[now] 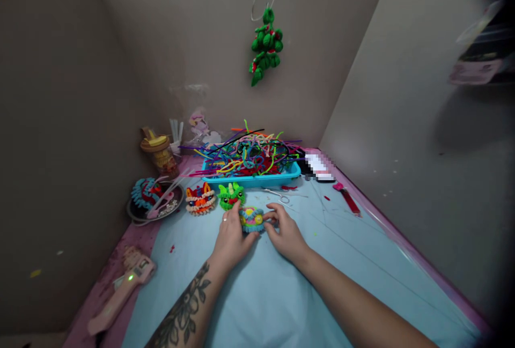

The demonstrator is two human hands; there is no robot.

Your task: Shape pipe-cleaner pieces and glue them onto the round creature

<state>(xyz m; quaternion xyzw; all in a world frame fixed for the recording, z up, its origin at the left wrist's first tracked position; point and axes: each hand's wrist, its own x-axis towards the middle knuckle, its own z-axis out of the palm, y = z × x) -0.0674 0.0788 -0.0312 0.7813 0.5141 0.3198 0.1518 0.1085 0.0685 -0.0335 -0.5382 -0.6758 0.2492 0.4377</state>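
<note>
A small blue, yellow and pink pipe-cleaner lion head (252, 220) is between my hands, low over the blue cloth. My left hand (232, 232) grips its left side, fingers behind and thumb in front. At its right edge, the thumb and bent fingers of my right hand (285, 230) pinch it; what exactly the fingertips hold is too small to make out. Just behind my left fingers sits a green lion head (231, 195) with a horn. Left of that, an orange and cream lion head (200, 199) rests on the cloth.
A blue tray (251, 180) heaped with coloured pipe cleaners stands at the back. Scissors (281, 196) lie before it. A dark bowl (139, 218) and a lit glue gun (124, 289) are at left. A phone (319, 167) lies at right; green pieces (266, 45) hang above.
</note>
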